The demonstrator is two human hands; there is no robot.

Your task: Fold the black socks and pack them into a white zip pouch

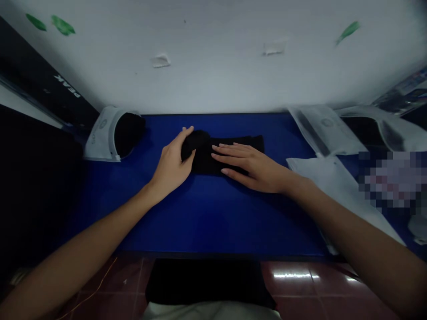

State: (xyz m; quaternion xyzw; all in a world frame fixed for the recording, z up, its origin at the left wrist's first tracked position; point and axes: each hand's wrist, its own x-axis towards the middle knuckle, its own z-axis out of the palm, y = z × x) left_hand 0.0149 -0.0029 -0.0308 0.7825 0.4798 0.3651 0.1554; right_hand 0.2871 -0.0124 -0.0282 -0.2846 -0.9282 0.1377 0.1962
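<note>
A black piece of folded cloth [204, 162] lies on the blue tabletop [213, 218] in front of me. Around its rolled or bunched left end, the fingers and thumb of my left hand [173, 162] are closed. My right hand [251, 166] rests flat on the cloth's right part, fingers stretched out and pointing left. The far right end of the cloth shows beyond my fingers. What kind of garment it is, I cannot tell.
A frosted zip pouch [102, 133] with black cloth inside stands at the back left. More frosted pouches [343, 129] lie at the right, one flat [333, 178] near my right forearm. A white wall [213, 84] rises behind the table. Black boxes or panels border the left.
</note>
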